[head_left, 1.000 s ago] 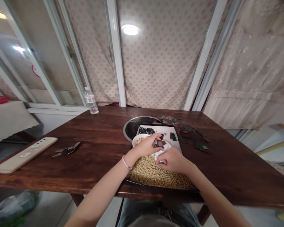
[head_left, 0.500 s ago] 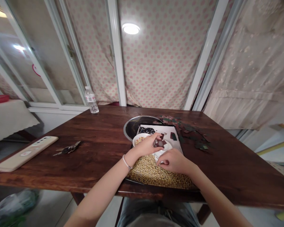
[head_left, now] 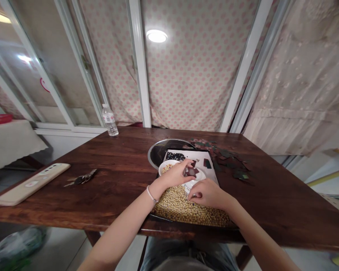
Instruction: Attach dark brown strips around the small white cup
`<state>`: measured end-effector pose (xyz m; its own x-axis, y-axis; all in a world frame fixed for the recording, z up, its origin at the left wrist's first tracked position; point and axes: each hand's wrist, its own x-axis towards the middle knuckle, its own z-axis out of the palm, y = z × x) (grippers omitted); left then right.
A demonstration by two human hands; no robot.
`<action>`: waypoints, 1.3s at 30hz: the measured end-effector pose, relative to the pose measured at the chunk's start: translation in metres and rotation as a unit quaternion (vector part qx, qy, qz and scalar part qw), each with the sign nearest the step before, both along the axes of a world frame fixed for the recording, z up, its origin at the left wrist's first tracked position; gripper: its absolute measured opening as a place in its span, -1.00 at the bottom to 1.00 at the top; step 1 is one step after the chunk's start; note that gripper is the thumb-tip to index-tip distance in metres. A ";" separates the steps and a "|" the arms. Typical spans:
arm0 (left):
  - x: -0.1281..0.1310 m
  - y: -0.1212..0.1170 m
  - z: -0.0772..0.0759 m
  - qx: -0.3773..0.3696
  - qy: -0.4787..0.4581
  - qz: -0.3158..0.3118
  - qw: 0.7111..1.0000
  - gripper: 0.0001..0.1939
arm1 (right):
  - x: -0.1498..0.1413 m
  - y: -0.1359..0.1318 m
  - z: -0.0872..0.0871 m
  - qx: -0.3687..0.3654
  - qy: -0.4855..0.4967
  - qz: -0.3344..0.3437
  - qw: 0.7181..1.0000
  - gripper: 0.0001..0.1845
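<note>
My left hand (head_left: 173,175) reaches over the left side of a white bowl (head_left: 201,175), thumb and fingers apart in a curve. Dark red flat pieces (head_left: 191,172) lie in that bowl, between the thumb and fingers. My right hand (head_left: 210,192) is closed, its fingertips pinched low over a bed of pale yellow beans (head_left: 183,207); what they hold, if anything, is hidden. Another white bowl (head_left: 161,165) with yellow beans stands left of my left hand. The loose beans fill the near part of a shallow box (head_left: 213,169), with dark beads or beans (head_left: 175,156) at its far left.
A round dark tray (head_left: 155,154) lies behind the box. Dark green and red scraps (head_left: 228,156) are scattered to the right on the wooden table (head_left: 124,162). Keys (head_left: 81,178), a phone-shaped pale object (head_left: 31,184) and a water bottle (head_left: 110,121) are on the left.
The view tilts up very slightly. Both hands stay almost in place, and a few dark specks now show among the beans near my right fingertips.
</note>
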<state>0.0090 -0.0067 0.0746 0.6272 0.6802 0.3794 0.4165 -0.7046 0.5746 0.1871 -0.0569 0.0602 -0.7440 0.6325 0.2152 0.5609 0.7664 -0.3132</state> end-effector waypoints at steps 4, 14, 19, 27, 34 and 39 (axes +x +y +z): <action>0.000 0.000 -0.001 -0.001 -0.001 0.000 1.000 -0.52 | -0.001 0.000 0.000 0.011 -0.002 -0.006 1.000 -0.83; 0.001 0.000 0.000 -0.003 -0.004 -0.003 1.000 -0.51 | 0.000 -0.001 -0.004 -0.044 0.090 -0.036 0.994 -0.88; 0.000 0.000 0.000 -0.003 -0.003 -0.005 1.000 -0.47 | -0.001 -0.005 0.005 -0.114 0.119 0.024 0.986 -0.91; 0.000 0.001 -0.001 -0.006 -0.008 -0.006 1.000 -0.50 | -0.015 -0.008 0.005 -0.102 0.058 0.106 0.987 -0.88; -0.001 0.002 -0.002 -0.005 -0.018 -0.010 1.000 -0.50 | -0.011 -0.006 0.001 -0.142 0.074 0.101 0.982 -0.83; -0.001 0.002 -0.002 -0.013 -0.027 -0.033 0.999 -0.51 | 0.000 0.000 0.009 -0.206 0.123 0.047 0.970 -0.88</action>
<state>0.0078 -0.0050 0.0725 0.6510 0.6479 0.3956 0.3373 -0.7137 0.6138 0.1869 -0.0574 0.0696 -0.7604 0.6349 0.1367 0.3643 0.5912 -0.7196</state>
